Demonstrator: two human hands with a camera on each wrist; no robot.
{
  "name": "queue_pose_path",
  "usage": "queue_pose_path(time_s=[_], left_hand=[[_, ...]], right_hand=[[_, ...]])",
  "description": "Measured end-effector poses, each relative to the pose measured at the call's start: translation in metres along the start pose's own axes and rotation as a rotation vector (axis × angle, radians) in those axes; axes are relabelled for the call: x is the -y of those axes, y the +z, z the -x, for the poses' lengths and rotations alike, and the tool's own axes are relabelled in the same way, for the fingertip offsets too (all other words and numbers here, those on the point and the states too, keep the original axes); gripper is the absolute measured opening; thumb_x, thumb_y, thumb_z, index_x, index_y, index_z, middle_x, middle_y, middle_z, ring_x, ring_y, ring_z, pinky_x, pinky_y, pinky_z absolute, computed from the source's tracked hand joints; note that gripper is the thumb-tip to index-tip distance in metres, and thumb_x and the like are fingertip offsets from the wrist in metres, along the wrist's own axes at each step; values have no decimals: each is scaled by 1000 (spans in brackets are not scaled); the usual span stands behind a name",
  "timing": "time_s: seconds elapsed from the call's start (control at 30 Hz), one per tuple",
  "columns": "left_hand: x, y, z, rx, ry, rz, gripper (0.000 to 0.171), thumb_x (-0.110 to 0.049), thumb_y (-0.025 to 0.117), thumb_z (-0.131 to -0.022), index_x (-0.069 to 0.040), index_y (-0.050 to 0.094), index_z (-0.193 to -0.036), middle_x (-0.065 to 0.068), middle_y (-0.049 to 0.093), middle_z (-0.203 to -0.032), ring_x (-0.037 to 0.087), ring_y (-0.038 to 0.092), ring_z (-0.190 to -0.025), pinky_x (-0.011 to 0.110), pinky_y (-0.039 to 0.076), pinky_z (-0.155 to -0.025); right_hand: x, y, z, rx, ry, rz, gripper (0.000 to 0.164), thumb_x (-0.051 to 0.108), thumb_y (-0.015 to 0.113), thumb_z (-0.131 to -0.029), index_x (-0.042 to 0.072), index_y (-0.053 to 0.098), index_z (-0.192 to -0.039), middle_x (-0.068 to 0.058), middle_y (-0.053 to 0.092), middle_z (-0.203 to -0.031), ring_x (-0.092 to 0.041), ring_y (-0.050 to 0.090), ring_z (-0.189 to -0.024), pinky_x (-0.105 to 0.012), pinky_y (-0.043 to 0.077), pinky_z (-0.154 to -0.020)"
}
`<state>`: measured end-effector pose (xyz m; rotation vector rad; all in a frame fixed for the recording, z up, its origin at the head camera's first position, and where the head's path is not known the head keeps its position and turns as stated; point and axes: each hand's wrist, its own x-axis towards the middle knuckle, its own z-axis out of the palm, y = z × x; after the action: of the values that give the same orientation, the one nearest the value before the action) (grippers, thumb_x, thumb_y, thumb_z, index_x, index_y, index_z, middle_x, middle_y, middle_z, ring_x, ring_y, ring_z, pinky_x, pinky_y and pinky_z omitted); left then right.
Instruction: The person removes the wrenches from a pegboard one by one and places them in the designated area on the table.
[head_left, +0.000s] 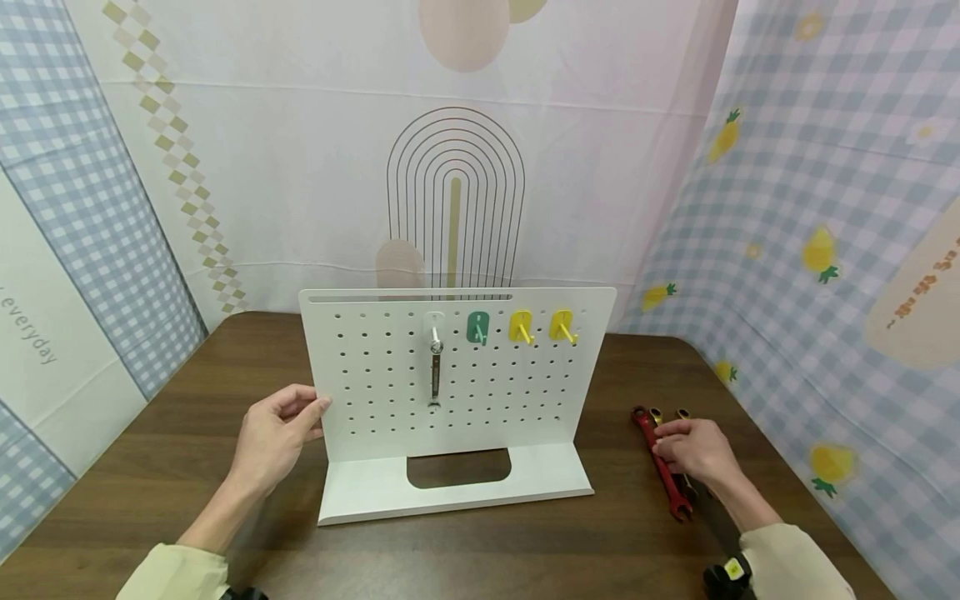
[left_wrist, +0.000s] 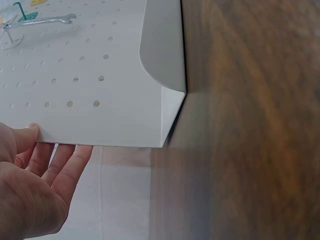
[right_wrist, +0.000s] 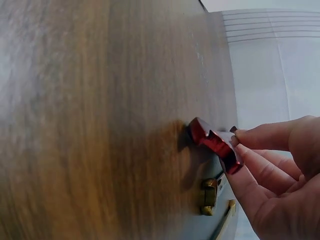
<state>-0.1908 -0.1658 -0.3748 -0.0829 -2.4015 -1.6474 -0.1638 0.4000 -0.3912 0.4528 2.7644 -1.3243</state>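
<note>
My left hand (head_left: 272,432) pinches the left edge of a white pegboard (head_left: 375,375), thumb on the front face and the fingers behind. From the board's white hook (head_left: 434,322) hangs a small silver wrench (head_left: 436,377). Over at the right, my right hand (head_left: 699,452) holds a red wrench (head_left: 664,477) between thumb and fingers. In the right wrist view the red wrench's open end (right_wrist: 216,144) points toward the camera, close over the table. Two gold-coloured wrenches, one with its open end (right_wrist: 209,197) showing, lie beside it, partly hidden by the hand.
A green hook (head_left: 477,327) and two yellow hooks (head_left: 521,327) sit in the board's upper row, to the right of the silver wrench. The board's foot has a cut-out and stands on a brown wooden table (head_left: 450,554). Patterned cloths (head_left: 315,167) hang behind and at both sides.
</note>
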Motion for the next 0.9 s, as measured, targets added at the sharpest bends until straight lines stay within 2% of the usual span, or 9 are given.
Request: queue_pose_path(time_s=[0.27, 0.53, 0.77, 0.9], left_hand=[[0, 0, 0, -1, 2, 4, 22, -15, 72, -103, 4, 73, -113, 14, 77, -100, 3, 69, -76, 20, 64, -70], [0, -1, 1, 7, -3, 2, 23, -16, 72, -103, 4, 72, -114, 13, 76, -100, 4, 70, -77, 19, 64, -70], [0, -1, 1, 2, -1, 1, 23, -16, 72, -103, 4, 72, -114, 13, 76, -100, 4, 70, -76, 19, 63, -69], [0, -1, 1, 4, -2, 3, 23, -16, 72, -103, 4, 73, -114, 13, 77, -100, 4, 70, -76, 20, 64, -70]], right_hand=[[3, 4, 4, -39, -19, 75, 29, 2, 71, -96, -11, 68, -122, -20, 79, -103, -20, 76, -81, -38, 66, -68], [5, 6, 7, -72, -57, 154, 27, 3, 71, -95, -11, 69, -118, -19, 79, -97, -20, 74, -74, -37, 65, -63], [6, 4, 6, -93, -72, 169, 31, -2, 67, -97, -14, 66, -125, -24, 78, -101, -24, 77, -78, -37, 67, -67], [7, 1, 6, -114, -89, 190, 30, 3, 68, -98, -13, 67, -123, -20, 79, -98, -21, 76, -75, -34, 65, -64]])
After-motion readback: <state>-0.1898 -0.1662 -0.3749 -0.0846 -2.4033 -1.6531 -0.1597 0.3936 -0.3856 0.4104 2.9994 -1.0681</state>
